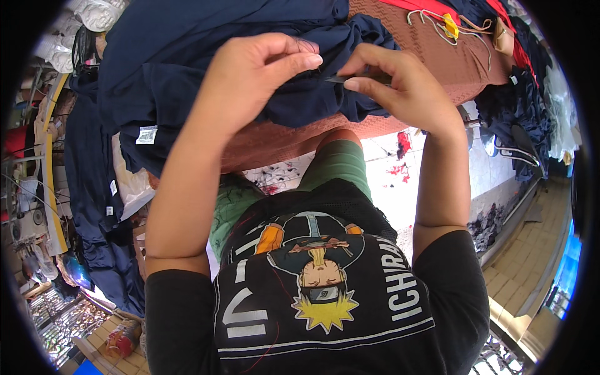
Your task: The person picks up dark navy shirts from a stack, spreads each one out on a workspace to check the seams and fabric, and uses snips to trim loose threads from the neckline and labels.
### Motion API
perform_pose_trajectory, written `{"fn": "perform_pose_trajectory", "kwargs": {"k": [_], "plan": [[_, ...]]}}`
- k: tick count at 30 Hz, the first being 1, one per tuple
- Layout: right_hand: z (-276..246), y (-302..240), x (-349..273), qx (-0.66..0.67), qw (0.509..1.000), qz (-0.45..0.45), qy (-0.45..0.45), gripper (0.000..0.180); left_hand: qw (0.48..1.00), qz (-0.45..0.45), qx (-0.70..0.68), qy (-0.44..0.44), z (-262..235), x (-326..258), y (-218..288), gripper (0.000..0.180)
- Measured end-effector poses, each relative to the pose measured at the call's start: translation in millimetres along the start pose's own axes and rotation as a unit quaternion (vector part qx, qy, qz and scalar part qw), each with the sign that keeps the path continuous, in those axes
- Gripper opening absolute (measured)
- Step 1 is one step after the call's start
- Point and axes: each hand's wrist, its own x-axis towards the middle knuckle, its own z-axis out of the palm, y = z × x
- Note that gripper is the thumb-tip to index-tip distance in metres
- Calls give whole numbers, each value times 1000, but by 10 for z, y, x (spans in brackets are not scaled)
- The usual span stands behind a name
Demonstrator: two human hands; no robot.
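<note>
Dark navy fabric [169,87] lies heaped in front of me. Over it, my left hand [265,72] is closed in a pinch, thumb against the bent index finger. Fine dark threads [304,45] loop out above those fingertips. Close by on the right, my right hand [400,84] is closed around small thread snips [335,79]. Their thin metal tip points left, toward the left hand, and the fingers hide most of the handle. A white label [146,135] shows on the fabric at the left.
A brown textured cloth [431,59] covers the surface beneath the fabric. Pale cords with a yellow piece [450,26] lie at the far right. Thread scraps [403,145] litter the light floor. More navy garments [94,206] hang at the left, and a wooden bench [531,250] stands at the right.
</note>
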Motion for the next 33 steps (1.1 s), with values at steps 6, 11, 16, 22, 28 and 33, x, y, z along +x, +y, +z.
{"fn": "perform_pose_trajectory", "kwargs": {"k": [6, 11, 16, 22, 28, 33], "plan": [[-24, 179, -187, 110, 988, 30, 100, 25, 916, 207, 207, -276, -910, -227, 959, 67], [39, 2, -164, 115, 962, 231, 90, 30, 931, 235, 214, -181, -1283, -441, 982, 60], [419, 211, -160, 214, 939, 255, 81, 31, 988, 113, 92, -44, -549, -286, 634, 23], [853, 217, -185, 298, 920, 124, 221, 21, 969, 35, 244, 7, 43, -273, -146, 36], [891, 248, -268, 268, 930, 71, 243, 21, 977, 80, 183, 76, 219, -330, -136, 39], [823, 187, -250, 194, 957, 26, 215, 20, 972, 116, 168, 113, 352, -287, -195, 27]]}}
